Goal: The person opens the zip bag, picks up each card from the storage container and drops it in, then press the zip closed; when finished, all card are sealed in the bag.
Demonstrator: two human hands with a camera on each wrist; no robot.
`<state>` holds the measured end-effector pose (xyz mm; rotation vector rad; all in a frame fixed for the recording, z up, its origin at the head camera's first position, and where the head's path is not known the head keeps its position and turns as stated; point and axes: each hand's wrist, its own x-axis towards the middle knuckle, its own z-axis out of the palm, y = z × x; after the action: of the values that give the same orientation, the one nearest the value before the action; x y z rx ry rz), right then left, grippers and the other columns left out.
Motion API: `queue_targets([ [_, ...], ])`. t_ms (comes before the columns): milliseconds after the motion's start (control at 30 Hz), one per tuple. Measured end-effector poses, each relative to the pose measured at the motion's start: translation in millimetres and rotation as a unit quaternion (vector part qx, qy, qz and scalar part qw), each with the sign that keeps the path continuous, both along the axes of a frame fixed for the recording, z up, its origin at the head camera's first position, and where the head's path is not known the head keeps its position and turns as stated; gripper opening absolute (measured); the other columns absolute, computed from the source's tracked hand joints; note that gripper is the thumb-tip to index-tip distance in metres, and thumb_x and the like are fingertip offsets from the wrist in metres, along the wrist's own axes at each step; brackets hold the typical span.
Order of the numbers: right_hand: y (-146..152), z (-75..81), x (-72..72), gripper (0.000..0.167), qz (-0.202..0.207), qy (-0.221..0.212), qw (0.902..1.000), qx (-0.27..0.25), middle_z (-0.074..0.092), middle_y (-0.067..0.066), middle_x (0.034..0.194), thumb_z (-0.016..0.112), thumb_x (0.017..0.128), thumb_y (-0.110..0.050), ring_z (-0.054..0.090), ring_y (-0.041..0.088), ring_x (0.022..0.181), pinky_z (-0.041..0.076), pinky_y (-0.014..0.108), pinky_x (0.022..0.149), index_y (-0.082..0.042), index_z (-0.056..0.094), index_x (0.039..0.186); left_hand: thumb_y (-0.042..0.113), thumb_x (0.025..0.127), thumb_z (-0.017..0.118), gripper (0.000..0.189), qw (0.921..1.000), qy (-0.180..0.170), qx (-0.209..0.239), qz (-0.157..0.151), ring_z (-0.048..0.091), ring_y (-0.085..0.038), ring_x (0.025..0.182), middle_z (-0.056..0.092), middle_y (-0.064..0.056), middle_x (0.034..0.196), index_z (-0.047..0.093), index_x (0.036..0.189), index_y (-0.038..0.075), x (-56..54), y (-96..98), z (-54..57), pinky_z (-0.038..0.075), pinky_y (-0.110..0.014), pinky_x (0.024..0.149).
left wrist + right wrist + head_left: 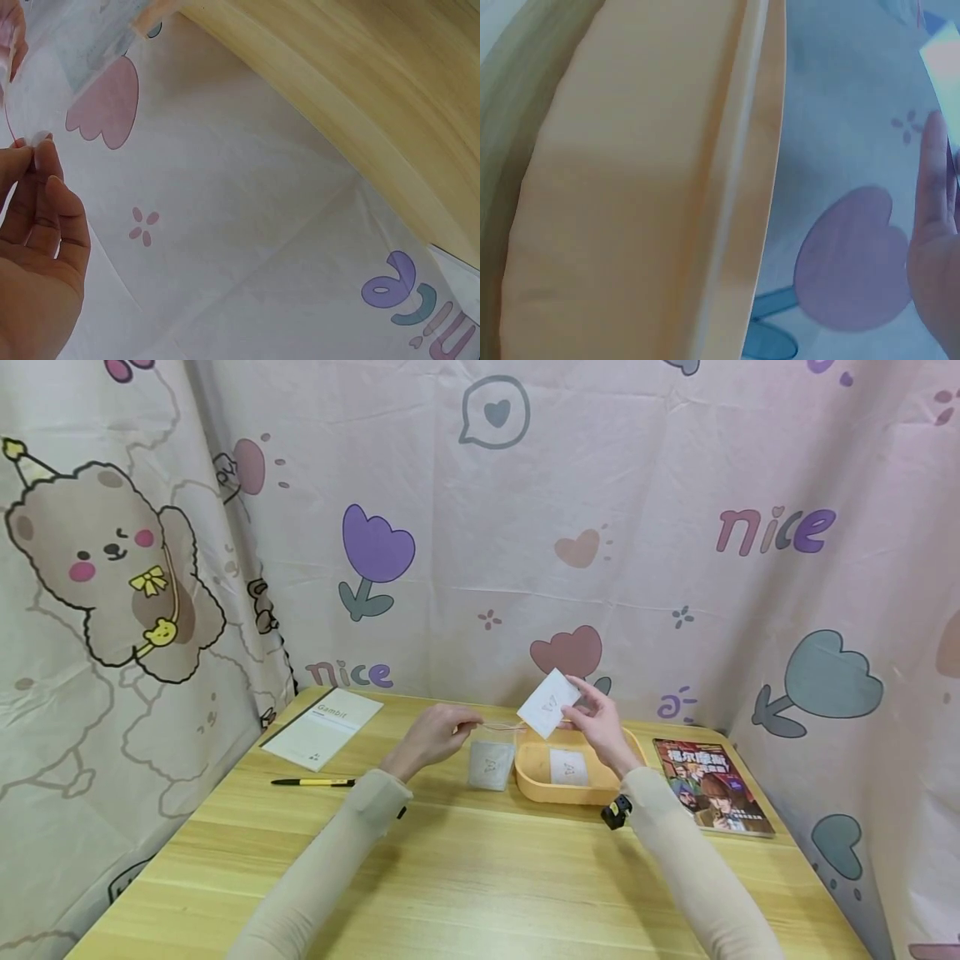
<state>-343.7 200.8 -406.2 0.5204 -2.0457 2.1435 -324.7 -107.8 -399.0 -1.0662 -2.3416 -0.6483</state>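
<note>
In the head view my right hand (602, 727) holds up a flat white square packet (550, 703) with a small grey print, pinched at its right edge above the yellow basket (528, 787). My left hand (438, 735) pinches the end of a thin strand (501, 727) that stretches right toward that packet. A bit of white shows between the left fingertips (46, 146) in the left wrist view, with a fine red line rising from it. A similar white packet (491, 766) lies left of the basket, and another (568, 768) sits inside it.
A pale booklet (322, 731) marked "Gambit" lies at the back left of the wooden table (480, 877). In front of it is a yellow and black pen (313, 782). A colourful comic-style book (712, 787) lies right of the basket. A printed curtain (450, 568) hangs behind.
</note>
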Motion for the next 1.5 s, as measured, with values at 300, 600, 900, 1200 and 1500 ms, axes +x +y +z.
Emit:
queue_targets([
  [300,-30,12.2,1.7,0.059,-0.012,0.052,0.9981,-0.032,0.049,0.01,0.096,0.057,0.09,0.014,0.066,0.012,0.077,0.061,0.032,0.07,-0.004,0.045,0.145,0.002,0.09,0.066,0.013,1.0,0.005,0.002,-0.007,0.065,-0.012,0.073,0.075,-0.004,0.091,0.077,0.096,0.007,-1.3,1.0,0.0,0.056,-0.029,0.068],
  [600,-48,12.8,0.5,0.056,-0.001,0.077,0.9966,-0.029,0.052,0.009,0.085,0.058,0.091,0.012,0.063,0.013,0.072,0.061,0.028,0.07,-0.005,0.047,0.144,0.0,0.088,0.067,0.015,0.9997,0.023,0.008,-0.01,0.063,-0.01,0.071,0.074,-0.002,0.088,0.077,0.095,0.008,-1.8,4.2,0.8,0.055,-0.026,0.067],
  [900,-53,26.2,20.1,0.052,-0.011,0.096,0.9928,0.071,0.053,0.045,0.082,0.058,0.09,0.012,0.067,0.035,0.073,0.061,0.039,0.072,0.005,0.048,0.14,0.0,0.089,0.066,0.016,0.9997,0.023,0.005,-0.003,0.059,-0.008,0.067,0.074,-0.001,0.085,0.077,0.096,0.009,-1.1,6.6,2.0,0.052,-0.024,0.065],
  [1200,-50,31.6,17.4,0.046,0.0,0.075,0.9925,0.096,0.06,0.036,0.099,0.055,0.094,0.008,0.068,0.023,0.079,0.059,0.022,0.072,0.004,0.05,0.139,0.001,0.088,0.067,0.013,0.9994,0.031,0.013,-0.004,0.052,-0.007,0.064,0.072,-0.001,0.082,0.077,0.093,0.009,-1.5,6.8,3.2,0.049,-0.022,0.061],
  [1500,-53,35.0,18.7,0.042,-0.008,0.079,0.9853,0.151,0.063,0.021,0.076,0.057,0.094,0.005,0.064,0.013,0.071,0.057,0.022,0.069,0.001,0.055,0.135,0.0,0.087,0.068,0.013,0.9997,0.016,0.02,-0.001,0.054,-0.007,0.065,0.073,-0.002,0.083,0.077,0.093,0.008,-1.2,6.9,4.4,0.049,-0.021,0.062],
])
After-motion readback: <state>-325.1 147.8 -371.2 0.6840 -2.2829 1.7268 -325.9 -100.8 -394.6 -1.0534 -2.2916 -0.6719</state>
